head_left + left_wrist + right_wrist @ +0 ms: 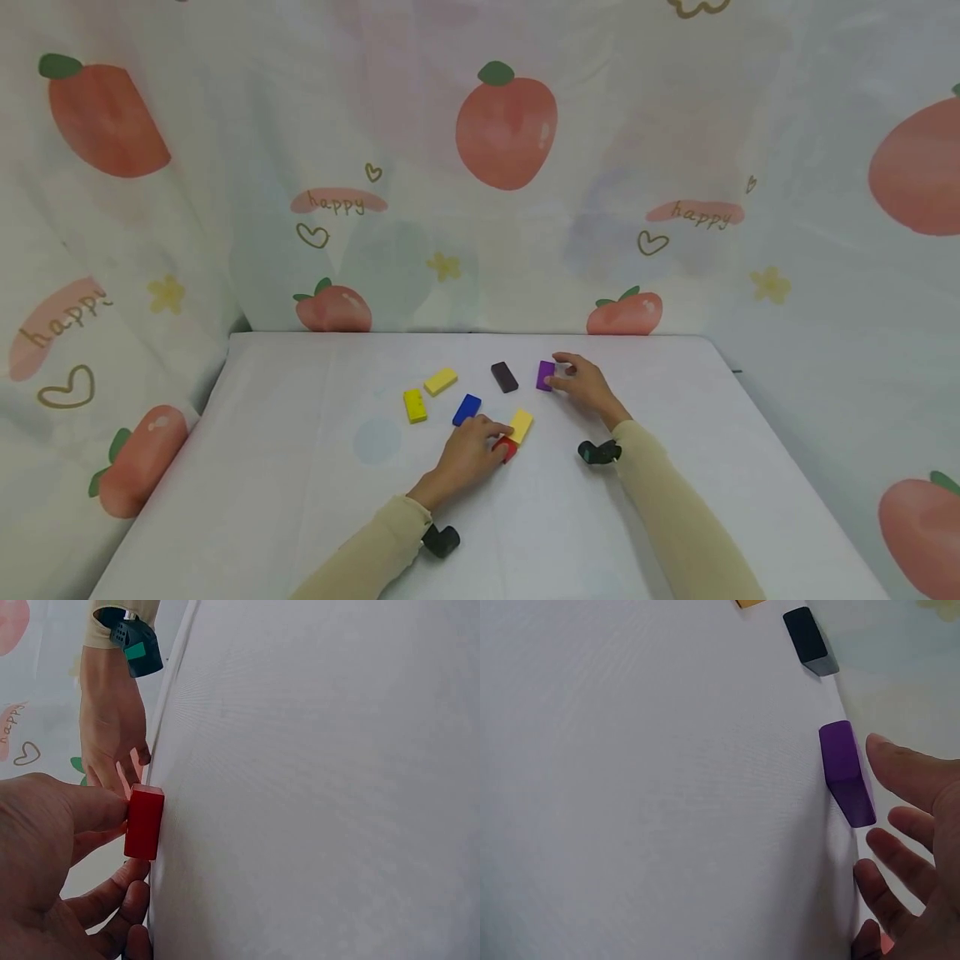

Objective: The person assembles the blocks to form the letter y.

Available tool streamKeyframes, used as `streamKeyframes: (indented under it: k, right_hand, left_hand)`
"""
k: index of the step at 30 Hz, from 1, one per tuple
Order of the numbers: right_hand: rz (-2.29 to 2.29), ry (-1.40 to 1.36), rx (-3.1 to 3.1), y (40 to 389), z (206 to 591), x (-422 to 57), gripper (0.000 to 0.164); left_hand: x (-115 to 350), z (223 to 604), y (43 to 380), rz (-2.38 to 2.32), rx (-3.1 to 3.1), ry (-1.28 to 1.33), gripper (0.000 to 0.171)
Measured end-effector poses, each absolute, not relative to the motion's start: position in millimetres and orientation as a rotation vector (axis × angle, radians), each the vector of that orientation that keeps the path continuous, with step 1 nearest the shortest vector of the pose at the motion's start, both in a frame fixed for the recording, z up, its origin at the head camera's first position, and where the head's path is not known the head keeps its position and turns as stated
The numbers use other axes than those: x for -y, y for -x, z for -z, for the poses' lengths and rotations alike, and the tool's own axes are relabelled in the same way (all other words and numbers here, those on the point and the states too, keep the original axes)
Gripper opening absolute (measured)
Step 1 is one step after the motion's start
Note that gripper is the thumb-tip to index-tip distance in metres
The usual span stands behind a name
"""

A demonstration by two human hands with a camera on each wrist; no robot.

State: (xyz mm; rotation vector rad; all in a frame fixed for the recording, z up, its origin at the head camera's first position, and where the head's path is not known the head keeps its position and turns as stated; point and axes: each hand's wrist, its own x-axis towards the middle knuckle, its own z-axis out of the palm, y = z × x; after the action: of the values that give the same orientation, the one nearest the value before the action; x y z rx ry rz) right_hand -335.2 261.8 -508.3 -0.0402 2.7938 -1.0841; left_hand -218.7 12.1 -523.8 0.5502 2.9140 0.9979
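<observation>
My left hand (467, 454) pinches a red block (144, 825) between thumb and fingers, low over the white table. In the head view, part of that block is hidden behind the thumb and index finger. A pale yellow block (522, 423) lies against its far side, close to the index fingertip. Farther back on the right, my right hand (588, 389) is beside a purple block (841, 757), its fingers loosely bent and spread. The right wrist view shows a small gap between the thumb and the purple block.
A blue block (466, 407) lies just beyond the left hand. To its left are a bright yellow block (415, 406) and another yellow block (441, 382). One dark brown block (505, 377) sits left of the purple one. A printed curtain (510, 250) hangs behind the table (300, 483).
</observation>
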Motion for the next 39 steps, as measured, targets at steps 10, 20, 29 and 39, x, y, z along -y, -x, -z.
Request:
streamKeyframes:
  k: [10, 20, 29, 39]
  right_hand:
    - [1.07, 0.03, -2.81, 338.8, 512.5, -261.3, 0.067]
    - [1.068, 0.062, -2.858, 335.6, 512.2, -259.2, 0.062]
    - [1.15, 0.08, -2.884, 333.5, 515.9, -256.9, 0.057]
    - [1.235, 0.01, -2.893, 323.3, 520.9, -248.0, 0.056]
  left_hand:
    - [-14.5, 523.9, 219.5, -1.0, -2.933, -0.542, 0.025]
    - [-12.4, 524.2, 220.0, -1.013, -2.921, -0.569, 0.024]
    - [-12.3, 522.1, 219.1, -1.02, -2.908, -0.559, 0.025]
    - [-11.4, 524.3, 218.7, -0.999, -2.924, -0.562, 0.025]
